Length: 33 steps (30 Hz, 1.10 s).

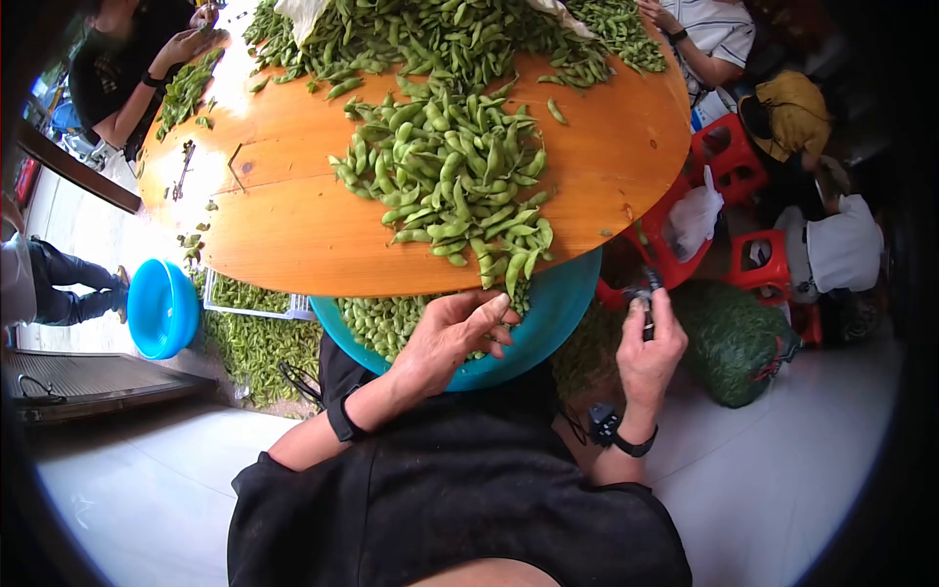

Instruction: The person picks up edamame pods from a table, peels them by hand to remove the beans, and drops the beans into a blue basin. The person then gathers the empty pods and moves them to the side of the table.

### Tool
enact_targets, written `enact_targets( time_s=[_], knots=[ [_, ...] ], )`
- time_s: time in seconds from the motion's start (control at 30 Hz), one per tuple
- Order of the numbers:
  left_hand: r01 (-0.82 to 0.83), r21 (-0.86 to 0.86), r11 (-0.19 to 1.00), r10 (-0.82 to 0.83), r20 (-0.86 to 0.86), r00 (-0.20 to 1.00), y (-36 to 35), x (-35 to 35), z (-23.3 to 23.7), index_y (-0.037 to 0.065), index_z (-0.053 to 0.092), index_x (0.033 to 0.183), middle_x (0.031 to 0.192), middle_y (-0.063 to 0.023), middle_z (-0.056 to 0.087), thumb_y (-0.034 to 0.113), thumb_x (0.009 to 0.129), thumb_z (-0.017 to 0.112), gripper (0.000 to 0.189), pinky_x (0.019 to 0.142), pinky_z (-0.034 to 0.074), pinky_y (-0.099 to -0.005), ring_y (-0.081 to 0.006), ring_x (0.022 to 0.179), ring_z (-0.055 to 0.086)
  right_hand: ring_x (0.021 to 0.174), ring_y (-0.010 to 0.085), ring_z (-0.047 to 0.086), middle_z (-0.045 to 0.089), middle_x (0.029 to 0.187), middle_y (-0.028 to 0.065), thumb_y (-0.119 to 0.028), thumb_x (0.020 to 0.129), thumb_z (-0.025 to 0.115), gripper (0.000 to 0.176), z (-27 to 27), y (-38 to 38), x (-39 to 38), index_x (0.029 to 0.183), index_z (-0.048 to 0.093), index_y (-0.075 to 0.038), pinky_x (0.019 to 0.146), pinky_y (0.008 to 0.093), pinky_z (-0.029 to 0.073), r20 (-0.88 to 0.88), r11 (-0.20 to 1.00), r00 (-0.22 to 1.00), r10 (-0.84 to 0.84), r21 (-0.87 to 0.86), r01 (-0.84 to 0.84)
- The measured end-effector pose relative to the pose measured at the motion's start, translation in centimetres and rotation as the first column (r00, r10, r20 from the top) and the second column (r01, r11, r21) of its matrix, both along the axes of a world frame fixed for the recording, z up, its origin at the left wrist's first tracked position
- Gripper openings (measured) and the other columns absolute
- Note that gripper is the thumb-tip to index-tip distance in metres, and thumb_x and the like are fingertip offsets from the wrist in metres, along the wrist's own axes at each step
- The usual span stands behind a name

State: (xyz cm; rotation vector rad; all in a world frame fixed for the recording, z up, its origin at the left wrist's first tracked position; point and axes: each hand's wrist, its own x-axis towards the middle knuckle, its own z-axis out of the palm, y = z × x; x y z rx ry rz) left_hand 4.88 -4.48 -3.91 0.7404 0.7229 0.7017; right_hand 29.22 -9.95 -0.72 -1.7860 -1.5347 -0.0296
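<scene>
A heap of green soybean pods (445, 161) spreads over the round wooden table (284, 235) and reaches its near edge. There my left hand (455, 338) is closed, thumb and forefinger pinching the lower end of a pod (514, 272). Under that hand, a blue basin (548, 328) on my lap holds many pods (377, 323), partly hidden by the tabletop. Off to the right, my right hand (650, 352) is wrapped around a small dark-handled tool, apparently scissors (648, 318); its details are blurred. The right hand is apart from the pods.
More pods (259, 338) lie on the floor at left, beside a white crate (259, 311) and another blue basin (161, 308). Red stools (758, 262) and a full green mesh sack (729, 342) stand at right. Other people's hands (181, 49) work across the table.
</scene>
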Motion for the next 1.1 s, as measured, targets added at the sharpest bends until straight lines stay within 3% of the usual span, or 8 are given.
enact_targets(
  time_s=[0.1,0.37,0.5,0.57,0.67,0.77,0.9,1.1],
  knots=[
    [0.016,-0.261,0.965,0.038,0.202,0.979,0.4,1.3,0.1,-0.005,0.058,0.117,0.107,-0.0137,0.066,0.032,0.103,0.051,0.040,0.071,0.053,-0.0295,-0.0182,0.083,0.064,0.073,0.0357,0.064,0.063,0.085,0.0182,0.003,0.087,0.061,0.011,-0.9,0.7,-1.8,0.097,0.060,0.004,0.065,0.0392,0.051,-0.076,0.990,0.987,0.142,-0.007,-0.142],
    [0.013,-0.224,0.975,0.055,0.293,0.955,0.1,1.0,-0.4,-0.003,0.062,0.109,0.094,-0.0096,0.069,0.023,0.103,0.052,0.028,0.066,0.051,-0.0275,-0.0157,0.072,0.062,0.066,0.0294,0.062,0.061,0.079,0.0146,0.004,0.086,0.062,0.010,-0.9,1.1,-5.0,0.096,0.062,0.004,0.059,0.0349,0.048,-0.300,0.950,0.909,0.291,-0.021,-0.311],
    [0.096,0.271,0.958,-0.033,-0.230,0.973,-1.1,-0.8,1.0,-0.002,0.067,0.099,0.084,-0.0059,0.068,0.018,0.099,0.059,0.021,0.066,0.052,-0.0262,-0.0132,0.071,0.063,0.062,0.0111,0.057,0.060,0.076,0.0050,-0.004,0.090,0.063,0.011,-0.8,0.0,-5.7,0.098,0.066,0.003,0.056,0.0263,0.044,-0.772,0.868,0.625,0.115,-0.228,-0.442],
    [0.227,0.772,0.593,0.239,-0.439,0.866,-1.3,-1.4,0.6,-0.003,0.066,0.101,0.083,-0.0038,0.068,0.014,0.098,0.061,0.018,0.066,0.052,-0.0258,-0.0112,0.071,0.063,0.064,0.0037,0.050,0.058,0.076,-0.0001,-0.009,0.092,0.065,0.014,-0.2,0.3,-6.4,0.100,0.067,0.002,0.055,0.0214,0.041,-0.811,0.862,0.575,0.107,-0.212,-0.460],
    [0.256,0.795,0.550,0.271,-0.460,0.846,-1.5,-2.0,0.0,-0.004,0.065,0.102,0.085,-0.0038,0.068,0.012,0.097,0.063,0.017,0.065,0.051,-0.0262,-0.0108,0.073,0.064,0.065,0.0051,0.050,0.056,0.075,-0.0005,-0.009,0.091,0.068,0.013,0.0,1.0,-7.0,0.095,0.066,0.002,0.056,0.0231,0.041,-0.830,0.842,0.534,0.161,-0.167,-0.513],
    [0.164,0.246,0.955,-0.098,-0.263,0.960,-1.5,-2.7,0.2,-0.004,0.065,0.105,0.088,-0.0054,0.069,0.014,0.096,0.063,0.020,0.065,0.052,-0.0270,-0.0126,0.073,0.064,0.064,0.0063,0.050,0.055,0.074,-0.0004,-0.008,0.090,0.068,0.011,-0.8,1.4,-7.0,0.093,0.066,0.003,0.056,0.0235,0.041,-0.752,0.828,0.587,0.300,-0.100,-0.552],
    [0.160,-0.063,0.985,-0.154,0.086,0.984,-1.1,-3.3,0.1,-0.002,0.066,0.112,0.090,-0.0072,0.068,0.014,0.094,0.065,0.023,0.062,0.051,-0.0268,-0.0133,0.072,0.063,0.059,0.0062,0.048,0.053,0.075,-0.0002,-0.007,0.090,0.068,0.010,-1.2,1.8,-6.9,0.091,0.066,0.003,0.053,0.0227,0.039,-0.709,0.783,0.592,0.384,-0.089,-0.615],
    [0.018,-0.021,1.000,-0.019,-0.031,0.999,-1.2,-3.1,-0.8,0.000,0.066,0.091,0.074,-0.0066,0.066,0.007,0.088,0.072,0.010,0.058,0.048,-0.0260,-0.0127,0.064,0.061,0.058,0.0033,0.047,0.051,0.077,-0.0007,-0.003,0.094,0.060,0.013,-1.2,1.2,-7.1,0.103,0.063,0.007,0.047,0.0205,0.035,-0.970,0.784,0.212,0.123,-0.036,-0.620]
  ],
)
